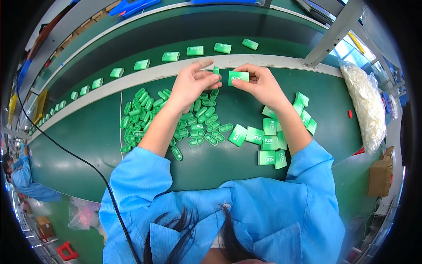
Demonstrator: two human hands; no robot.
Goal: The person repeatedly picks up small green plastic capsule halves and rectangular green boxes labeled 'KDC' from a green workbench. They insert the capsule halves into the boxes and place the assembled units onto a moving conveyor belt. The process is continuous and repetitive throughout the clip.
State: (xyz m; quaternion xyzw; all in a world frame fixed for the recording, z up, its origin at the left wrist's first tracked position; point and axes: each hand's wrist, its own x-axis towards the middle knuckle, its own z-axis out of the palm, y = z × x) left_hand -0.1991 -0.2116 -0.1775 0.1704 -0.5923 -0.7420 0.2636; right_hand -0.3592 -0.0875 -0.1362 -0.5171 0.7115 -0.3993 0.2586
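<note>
The left hand [192, 82] pinches a small green oval cap [216, 71] between thumb and fingertips, holding it upright just above the green work surface [88, 145]. The right hand [260, 82] grips a green rectangular casing [238, 77] by its right end, thumb below and fingers curled over the top, so that the casing's free end points at the cap; the two pieces are just beside each other, and whether they touch cannot be told. Both hands hover over the far edge of the bench, near the pale rail [272, 60] that divides it from the conveyor belt [145, 46]. Under the left forearm lies a loose pile of green oval caps [145, 116], spread toward the middle of the surface. Under the right forearm sits a cluster of green rectangular casings [268, 141], some flat and some tilted. Beyond the rail, a row of finished green casings [194, 51] lies spaced along the belt, curving off to the left. To the right, a clear bag of white parts [362, 101] rests at the bench's end, with a cardboard box [380, 176] below it. The person's blue sleeves [136, 171] enter from the lower edge.
</note>
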